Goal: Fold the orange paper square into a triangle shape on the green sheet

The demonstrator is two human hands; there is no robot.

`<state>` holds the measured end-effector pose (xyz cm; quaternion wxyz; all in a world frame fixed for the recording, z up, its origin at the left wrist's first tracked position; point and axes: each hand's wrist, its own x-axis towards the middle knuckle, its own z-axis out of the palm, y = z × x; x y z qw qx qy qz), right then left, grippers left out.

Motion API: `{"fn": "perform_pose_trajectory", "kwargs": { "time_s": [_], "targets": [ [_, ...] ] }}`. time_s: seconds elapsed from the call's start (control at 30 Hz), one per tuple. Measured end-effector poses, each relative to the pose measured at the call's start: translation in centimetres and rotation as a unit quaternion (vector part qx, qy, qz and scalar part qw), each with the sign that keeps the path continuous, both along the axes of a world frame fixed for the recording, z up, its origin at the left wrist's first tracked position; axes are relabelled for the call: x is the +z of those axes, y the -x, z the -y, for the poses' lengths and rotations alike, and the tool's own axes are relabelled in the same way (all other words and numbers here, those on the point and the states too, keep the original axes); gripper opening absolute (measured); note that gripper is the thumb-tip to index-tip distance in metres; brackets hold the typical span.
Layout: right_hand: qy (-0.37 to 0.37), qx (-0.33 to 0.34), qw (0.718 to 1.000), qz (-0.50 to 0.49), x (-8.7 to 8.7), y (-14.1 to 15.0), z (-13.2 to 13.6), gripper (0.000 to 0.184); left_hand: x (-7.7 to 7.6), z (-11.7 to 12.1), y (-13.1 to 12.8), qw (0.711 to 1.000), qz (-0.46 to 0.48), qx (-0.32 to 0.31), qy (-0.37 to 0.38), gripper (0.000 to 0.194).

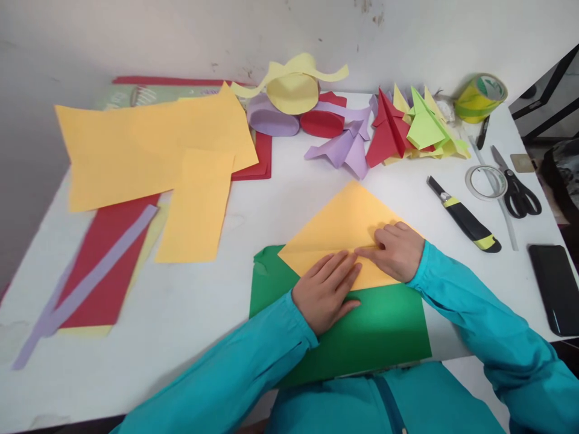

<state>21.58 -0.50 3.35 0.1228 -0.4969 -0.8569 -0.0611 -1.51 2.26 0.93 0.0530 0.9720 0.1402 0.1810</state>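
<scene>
On a white surface [194,313], a smooth green sheet [362,337] lies nearest the person's body. Folded orange paper [353,217] overlaps its far edge, one pointed corner aimed away. The left hand [325,292] lies flat on that paper, its grip released. The right hand [398,250] rests one extended finger on a crease, other fingers curled; whether its grip pinches the paper is unclear.

Left of the green sheet are flat orange sheets [136,157], a red rectangle [102,271] and narrow purple strips [108,262]. Beyond it stand rounded paper rings [293,95] in yellow, purple and red, and sharp-angled paper planes [391,129]. To its right are a utility knife [470,223], a narrow tape roll [473,190], black-handled scissors [515,193], a glossy black phone [556,289] and, farther back, a wide yellow-green tape roll [468,105].
</scene>
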Motion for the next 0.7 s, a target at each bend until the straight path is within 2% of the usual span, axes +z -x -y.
{"fn": "perform_pose_trajectory", "kwargs": {
  "time_s": [0.17,0.33,0.4,0.57,0.7],
  "targets": [
    [0.031,-0.003,0.999,0.013,0.2,-0.1,-0.1,0.026,0.5,0.3,0.0,1.0,-0.012,-0.008,-0.008,0.065],
    [0.042,0.005,0.999,0.007,0.3,-0.2,-0.1,0.025,1.4,0.5,-0.3,0.993,-0.084,-0.086,-0.001,0.066],
    [0.047,0.003,0.999,0.006,0.3,-0.2,-0.1,0.025,1.7,0.5,-0.4,0.99,-0.101,-0.098,-0.004,0.069],
    [0.042,0.009,0.999,-0.006,0.2,-0.2,-0.1,0.025,2.3,1.7,-1.1,0.989,-0.122,-0.078,-0.035,0.08],
    [0.055,0.008,0.998,0.01,0.3,-0.3,0.0,0.026,1.9,3.8,-2.3,0.991,-0.131,-0.013,-0.037,0.087]
  ]
}}
